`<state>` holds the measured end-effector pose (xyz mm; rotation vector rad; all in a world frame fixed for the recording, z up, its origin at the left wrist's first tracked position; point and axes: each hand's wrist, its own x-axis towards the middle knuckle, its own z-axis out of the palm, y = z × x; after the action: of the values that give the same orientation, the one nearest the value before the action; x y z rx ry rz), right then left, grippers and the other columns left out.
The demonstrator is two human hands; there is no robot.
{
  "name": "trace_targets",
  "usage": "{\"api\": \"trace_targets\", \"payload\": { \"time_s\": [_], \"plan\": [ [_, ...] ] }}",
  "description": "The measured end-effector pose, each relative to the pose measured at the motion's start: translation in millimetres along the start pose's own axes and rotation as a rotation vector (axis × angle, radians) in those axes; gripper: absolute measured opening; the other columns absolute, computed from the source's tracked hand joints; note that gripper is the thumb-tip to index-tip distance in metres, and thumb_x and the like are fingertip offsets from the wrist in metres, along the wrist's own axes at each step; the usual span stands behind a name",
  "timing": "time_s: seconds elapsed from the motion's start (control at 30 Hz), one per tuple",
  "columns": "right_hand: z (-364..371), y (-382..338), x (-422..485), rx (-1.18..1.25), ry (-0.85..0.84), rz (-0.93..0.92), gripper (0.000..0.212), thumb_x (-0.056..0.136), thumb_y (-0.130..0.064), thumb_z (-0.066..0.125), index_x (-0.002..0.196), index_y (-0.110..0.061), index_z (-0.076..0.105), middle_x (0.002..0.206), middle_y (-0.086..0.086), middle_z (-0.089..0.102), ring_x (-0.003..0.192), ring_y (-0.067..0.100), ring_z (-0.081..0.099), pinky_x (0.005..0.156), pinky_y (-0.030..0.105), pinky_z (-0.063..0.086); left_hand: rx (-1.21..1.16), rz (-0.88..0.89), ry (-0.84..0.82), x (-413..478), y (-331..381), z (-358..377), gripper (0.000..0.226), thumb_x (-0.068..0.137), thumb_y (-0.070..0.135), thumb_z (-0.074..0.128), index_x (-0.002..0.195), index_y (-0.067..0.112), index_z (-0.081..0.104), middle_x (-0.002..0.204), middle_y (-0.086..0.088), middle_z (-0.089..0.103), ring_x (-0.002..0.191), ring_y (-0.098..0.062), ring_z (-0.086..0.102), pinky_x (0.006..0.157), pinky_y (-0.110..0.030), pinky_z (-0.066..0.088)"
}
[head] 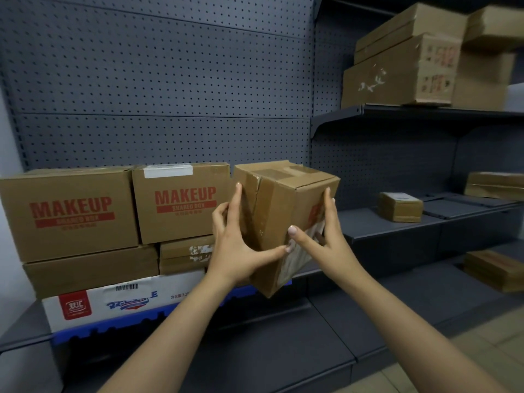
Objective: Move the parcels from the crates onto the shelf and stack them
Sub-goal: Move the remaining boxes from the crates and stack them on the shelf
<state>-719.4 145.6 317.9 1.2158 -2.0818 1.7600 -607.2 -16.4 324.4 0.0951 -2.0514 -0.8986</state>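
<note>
Two hands hold a tilted brown parcel [286, 205] in front of the dark shelf [382, 225].
Head view: the left hand [235, 251] clasps its taped left face and the right hand [323, 242] its right face, thumbs meeting on the near edge. The parcel hangs just right of a MAKEUP box [181, 205] stacked at the shelf's left end, and a small parcel [399, 207] sits farther right.

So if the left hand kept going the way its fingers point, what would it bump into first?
The left hand grips the tilted parcel, fingers pointing up and away. Going on, it would probably reach the pegboard back wall, just beside the right-hand MAKEUP box, though depth is unclear.
</note>
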Motion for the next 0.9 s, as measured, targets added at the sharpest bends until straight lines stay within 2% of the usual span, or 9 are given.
{"api": "trace_targets", "payload": {
  "time_s": [0.13, 0.2, 0.33, 0.47, 0.53, 0.6, 0.67, 0.73, 0.9],
  "plan": [
    [3.5, -8.1, 11.5, 0.098, -0.077, -0.051, 0.115, 0.065, -0.074, 0.071, 0.138, -0.063, -0.018, 0.161, -0.014, 0.0, 0.147, 0.012, 0.011, 0.116, 0.053, 0.022, 0.017, 0.057, -0.029, 10.5, 7.6, 7.6, 0.124, 0.057, 0.053, 0.085, 0.144, 0.056, -0.003, 0.143, 0.011, 0.008, 0.137, -0.012, 0.017, 0.108, -0.033, 0.026],
    [5.5, -12.3, 17.3, 0.1, -0.094, -0.091, 0.116, 0.067, -0.072, 0.07, 0.141, -0.057, -0.018, 0.159, -0.016, 0.01, 0.144, 0.006, 0.02, 0.117, 0.047, 0.024, 0.039, 0.084, -0.035, 16.2, 8.8, 12.2, 0.121, 0.064, 0.047, 0.083, 0.145, 0.054, -0.006, 0.148, 0.011, 0.0, 0.143, -0.012, 0.006, 0.11, -0.035, 0.023],
    [4.3, -13.2, 30.9, 0.089, -0.085, -0.146, 0.108, 0.073, -0.068, 0.069, 0.141, -0.06, -0.014, 0.159, -0.018, 0.006, 0.145, 0.005, 0.016, 0.118, 0.049, 0.022, 0.057, 0.107, -0.038, 29.1, 7.0, 13.5, 0.112, 0.076, 0.039, 0.078, 0.147, 0.05, -0.009, 0.155, 0.006, -0.01, 0.145, -0.009, -0.003, 0.107, -0.029, 0.018],
    [-2.3, -13.3, 48.0, 0.034, -0.101, -0.176, 0.107, 0.079, -0.05, 0.072, 0.144, -0.055, -0.014, 0.159, -0.017, 0.007, 0.144, 0.006, 0.021, 0.116, 0.048, 0.026, 0.081, 0.138, -0.042, 44.3, 4.4, 9.0, 0.108, 0.081, 0.032, 0.074, 0.147, 0.048, -0.01, 0.157, 0.005, -0.011, 0.146, -0.009, -0.002, 0.104, -0.026, 0.019],
    [-3.7, -11.3, 58.0, 0.044, -0.126, -0.17, 0.108, 0.084, -0.036, 0.072, 0.146, -0.05, -0.015, 0.159, -0.016, 0.008, 0.142, 0.002, 0.023, 0.117, 0.043, 0.027, 0.094, 0.141, -0.051, 53.2, 0.9, 8.0, 0.107, 0.082, 0.031, 0.074, 0.148, 0.047, -0.01, 0.157, 0.007, -0.01, 0.145, -0.008, 0.001, 0.104, -0.026, 0.019],
    [-3.2, -7.0, 68.4, 0.06, -0.149, -0.153, 0.108, 0.086, -0.026, 0.07, 0.148, -0.043, -0.016, 0.159, -0.013, 0.008, 0.141, -0.001, 0.024, 0.115, 0.03, 0.029, 0.115, 0.13, -0.056, 61.7, -4.8, 7.9, 0.107, 0.083, 0.029, 0.073, 0.148, 0.047, -0.01, 0.157, 0.008, -0.01, 0.144, -0.006, 0.003, 0.103, -0.024, 0.02],
    [-1.0, -2.0, 78.9, 0.054, -0.157, -0.142, 0.108, 0.086, -0.024, 0.07, 0.149, -0.04, -0.016, 0.16, -0.01, 0.008, 0.14, -0.002, 0.024, 0.108, 0.013, 0.03, 0.136, 0.122, -0.065, 68.9, -12.2, 8.8, 0.107, 0.084, 0.027, 0.073, 0.148, 0.045, -0.01, 0.157, 0.009, -0.01, 0.143, -0.004, 0.004, 0.104, -0.023, 0.019],
    [1.1, 4.6, 88.6, 0.047, -0.158, -0.134, 0.106, 0.086, -0.023, 0.07, 0.149, -0.038, -0.015, 0.16, -0.009, 0.008, 0.138, -0.004, 0.024, 0.1, 0.002, 0.03, 0.146, 0.124, -0.076, 74.4, -21.6, 9.9, 0.106, 0.085, 0.024, 0.072, 0.149, 0.043, -0.009, 0.157, 0.01, -0.008, 0.143, -0.004, 0.003, 0.106, -0.023, 0.019],
    [0.9, 24.0, 109.8, 0.051, -0.177, -0.105, 0.103, 0.086, -0.02, 0.07, 0.153, -0.032, -0.007, 0.159, -0.011, 0.014, 0.137, -0.006, 0.026, 0.101, 0.004, 0.031, 0.195, 0.153, -0.122, 82.1, -45.0, 10.4, 0.098, 0.089, 0.017, 0.066, 0.149, 0.043, -0.008, 0.157, 0.018, -0.007, 0.144, -0.003, 0.003, 0.107, -0.022, 0.021]
  ]
}}
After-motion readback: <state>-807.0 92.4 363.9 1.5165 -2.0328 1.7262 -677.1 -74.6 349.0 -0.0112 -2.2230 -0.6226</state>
